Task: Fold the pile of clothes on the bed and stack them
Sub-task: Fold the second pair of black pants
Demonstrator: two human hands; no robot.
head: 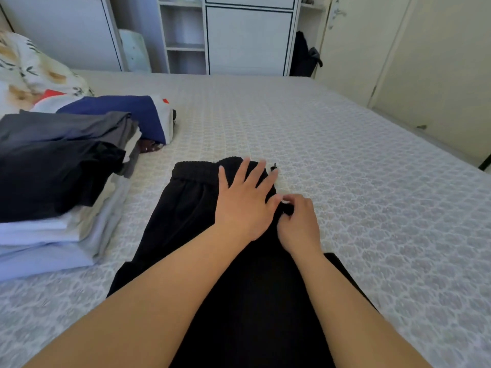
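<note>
Black trousers (191, 216) laid flat on the bed (372, 181), waistband (196, 167) at the far end, legs running back toward the person and out of the bottom of the picture. Long axis near-to-far, tilted slightly leftward at the far end.

Left hand (243, 205) spread flat, fingers straight and splayed, pressing the cloth just below the waistband on its right side. Right hand (299, 224) just beside it at the garment's right edge, fingers curled, pinching a small fold of black cloth between thumb and fingertips. Both hands touching the trousers; right hand nearer the edge, left nearer the waistband. Cord tip (273, 168) lying just past the left fingertips on the cover.

Trousers: soft, matte, limp knit, gathered elastic waist. Bed cover: pale, textured, repeating raised pattern.

Stack of folded clothes (53, 181) to the left, well apart from the hands: dark pieces on top, white and pale pieces below. Second pile (127, 112) behind it, blue and white.

Judged stage: smoothing and squaring the edge ahead of a fold. Likely next fold along the long axis, far end and near end brought together.
</note>
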